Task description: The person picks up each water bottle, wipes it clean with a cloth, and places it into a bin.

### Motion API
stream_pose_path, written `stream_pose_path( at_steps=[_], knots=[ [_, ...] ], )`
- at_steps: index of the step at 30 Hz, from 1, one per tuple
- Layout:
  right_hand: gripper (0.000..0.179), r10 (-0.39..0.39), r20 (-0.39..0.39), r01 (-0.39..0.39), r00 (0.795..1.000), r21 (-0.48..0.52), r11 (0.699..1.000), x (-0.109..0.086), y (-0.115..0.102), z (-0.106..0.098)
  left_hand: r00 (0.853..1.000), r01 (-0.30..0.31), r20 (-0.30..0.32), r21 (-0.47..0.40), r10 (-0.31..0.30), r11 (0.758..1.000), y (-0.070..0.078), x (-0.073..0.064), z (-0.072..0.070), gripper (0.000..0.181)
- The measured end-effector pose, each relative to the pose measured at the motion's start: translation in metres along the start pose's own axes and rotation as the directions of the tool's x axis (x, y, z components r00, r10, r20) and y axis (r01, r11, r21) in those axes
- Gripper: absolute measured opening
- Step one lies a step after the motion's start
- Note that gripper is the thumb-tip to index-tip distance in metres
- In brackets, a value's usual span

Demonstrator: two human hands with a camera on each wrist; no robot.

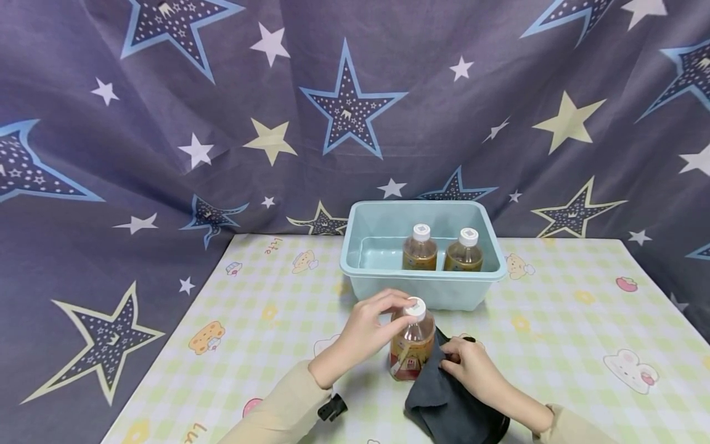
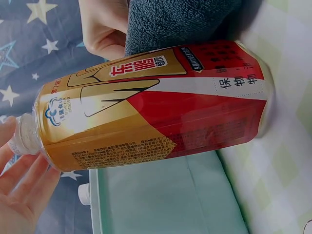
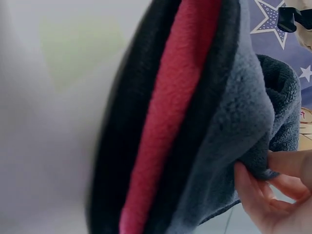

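Note:
A plastic drink bottle (image 1: 412, 351) with a gold and red label and a white cap stands upright on the table. My left hand (image 1: 370, 327) grips it at the cap from the left, thumb and fingers on either side. At the bottle's right, my right hand (image 1: 478, 371) pinches a dark grey cloth (image 1: 446, 404) between thumb and fingers. The cloth hangs down to the table, its upper part against the bottle's side. In the right wrist view the cloth (image 3: 229, 122) shows a red band between dark edges.
Behind the bottle stands a light blue plastic bin (image 1: 416, 290). Two capped bottles stand in its middle and right part, a left bottle (image 1: 420, 250) and a right bottle (image 1: 465, 253). A checked cloth (image 1: 266, 351) covers the table, and a star-patterned curtain (image 1: 355, 179) hangs behind.

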State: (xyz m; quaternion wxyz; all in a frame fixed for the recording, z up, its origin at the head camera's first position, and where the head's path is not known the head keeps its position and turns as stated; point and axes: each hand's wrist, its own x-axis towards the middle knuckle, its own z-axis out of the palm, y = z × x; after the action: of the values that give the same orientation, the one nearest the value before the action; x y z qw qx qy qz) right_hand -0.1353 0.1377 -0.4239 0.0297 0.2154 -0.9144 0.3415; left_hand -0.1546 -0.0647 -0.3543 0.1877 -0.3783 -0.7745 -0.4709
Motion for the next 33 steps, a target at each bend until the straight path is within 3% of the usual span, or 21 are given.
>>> stream_pose_path(
  at_steps=[5, 15, 18, 25, 29, 33],
  knots=[
    [0.012, -0.013, -0.019, 0.013, 1.000, -0.004, 1.000, -0.001, 0.000, 0.000, 1.000, -0.002, 0.002, -0.017, 0.002, 1.000, -0.017, -0.004, 0.006, 0.018],
    [0.015, 0.026, -0.041, -0.023, 0.999, 0.064, 0.998, 0.000, -0.019, -0.021, 1.000, 0.003, 0.004, -0.009, -0.003, 1.000, -0.017, -0.004, 0.006, 0.019],
    [0.016, 0.019, -0.067, -0.014, 0.998, 0.081, 0.997, 0.001, -0.025, -0.029, 1.000, 0.015, 0.006, -0.002, -0.015, 1.000, -0.013, -0.003, 0.005, 0.020],
    [0.018, -0.039, -0.167, 0.062, 0.985, 0.136, 0.989, 0.002, -0.038, -0.040, 1.000, 0.011, -0.001, -0.004, -0.011, 1.000, 0.013, 0.003, -0.006, 0.018],
    [0.019, -0.069, -0.210, 0.095, 0.975, 0.116, 0.989, 0.003, -0.041, -0.042, 1.000, 0.009, -0.003, -0.003, -0.009, 1.000, 0.015, 0.004, -0.007, 0.018],
    [0.019, -0.054, -0.212, 0.079, 0.976, 0.111, 0.991, 0.005, -0.042, -0.041, 1.000, 0.014, 0.000, -0.011, -0.014, 1.000, 0.016, 0.004, -0.007, 0.018]
  ],
)
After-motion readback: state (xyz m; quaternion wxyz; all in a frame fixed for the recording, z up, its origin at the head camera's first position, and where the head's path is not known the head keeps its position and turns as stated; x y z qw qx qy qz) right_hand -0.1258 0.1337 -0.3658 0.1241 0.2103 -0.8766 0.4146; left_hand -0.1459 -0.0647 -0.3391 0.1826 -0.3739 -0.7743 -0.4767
